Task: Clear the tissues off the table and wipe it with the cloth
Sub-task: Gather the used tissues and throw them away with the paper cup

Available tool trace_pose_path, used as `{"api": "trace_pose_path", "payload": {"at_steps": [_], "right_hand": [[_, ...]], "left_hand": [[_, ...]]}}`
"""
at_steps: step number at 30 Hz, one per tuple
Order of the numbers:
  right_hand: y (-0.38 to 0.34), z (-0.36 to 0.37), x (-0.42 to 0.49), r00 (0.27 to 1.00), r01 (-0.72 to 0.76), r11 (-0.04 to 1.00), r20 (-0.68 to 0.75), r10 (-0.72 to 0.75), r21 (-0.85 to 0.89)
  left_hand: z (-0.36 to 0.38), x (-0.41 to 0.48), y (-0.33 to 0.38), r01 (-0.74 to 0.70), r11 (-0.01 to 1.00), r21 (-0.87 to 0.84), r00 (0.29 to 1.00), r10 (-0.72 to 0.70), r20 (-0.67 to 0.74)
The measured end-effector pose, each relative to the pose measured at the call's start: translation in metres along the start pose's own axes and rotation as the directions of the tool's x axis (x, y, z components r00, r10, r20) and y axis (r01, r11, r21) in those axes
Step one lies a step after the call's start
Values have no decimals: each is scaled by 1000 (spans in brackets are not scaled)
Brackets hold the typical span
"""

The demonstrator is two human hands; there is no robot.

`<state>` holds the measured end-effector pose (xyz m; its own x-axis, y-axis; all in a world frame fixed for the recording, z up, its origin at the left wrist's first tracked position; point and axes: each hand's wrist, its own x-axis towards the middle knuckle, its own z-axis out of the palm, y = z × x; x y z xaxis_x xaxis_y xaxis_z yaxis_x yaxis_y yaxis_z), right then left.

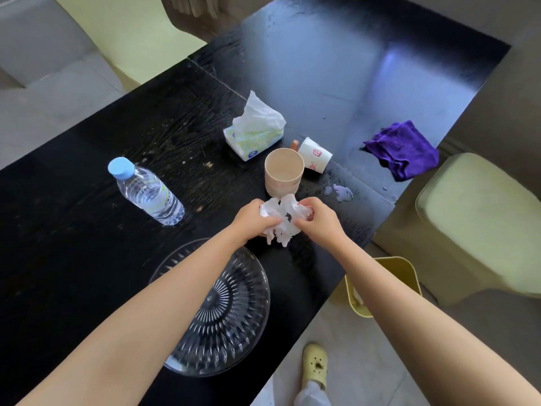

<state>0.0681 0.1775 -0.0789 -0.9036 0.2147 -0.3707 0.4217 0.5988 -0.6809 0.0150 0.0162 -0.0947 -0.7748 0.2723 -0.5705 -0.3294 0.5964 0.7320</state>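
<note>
Black wood-grain table [87, 177] fills most of the view; its far end is washed out by glare. A cut-glass plate [234, 312] sits at the near edge, partly hidden by the left forearm. A water bottle [147, 191] stands to the left. A purple cloth [402, 149] lies crumpled near the right edge, well apart from the hands. A tissue pack [253, 136] sits beyond a beige cup [283, 171]; a tipped paper cup [314, 155] lies just beside it. The left hand [251, 219] and right hand [317, 219] both clamp crumpled tissues [282, 218], fingers curled closed around the wad just above the tabletop. A yellow bin [392, 265] below the table edge is mostly covered by the right forearm. A small spill [341, 191] glistens nearby.
</note>
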Motion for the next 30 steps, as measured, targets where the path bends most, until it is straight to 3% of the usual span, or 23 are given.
{"api": "trace_pose_path", "payload": {"at_steps": [3,6,8,10,14,24,26,30], "right_hand": [[-4,-5,-8,996,47,997,74,-51,57],[-6,-8,-14,998,57,992,32,-61,115],[-6,-11,-17,1000,26,990,-15,-24,136],[-6,-13,-20,999,11,987,-44,-4,161],[-9,-21,-21,989,-22,984,-141,47,175],[-32,-74,-14,983,23,995,-183,-5,96],[-31,-84,-10,979,38,994,-204,-15,107],[-33,-102,1,987,109,980,-137,-86,167]], "left_hand": [[3,-7,7,106,953,-283,989,-72,127],[6,-17,17,166,799,-578,964,-7,267],[9,-21,23,183,693,-698,960,27,278],[14,-24,28,153,680,-717,967,46,251],[26,-31,37,-4,825,-566,983,106,148],[39,-31,73,-221,768,-602,975,163,-150],[43,-29,81,-209,733,-648,978,150,-145],[45,-26,95,-137,643,-753,971,238,26]]}}
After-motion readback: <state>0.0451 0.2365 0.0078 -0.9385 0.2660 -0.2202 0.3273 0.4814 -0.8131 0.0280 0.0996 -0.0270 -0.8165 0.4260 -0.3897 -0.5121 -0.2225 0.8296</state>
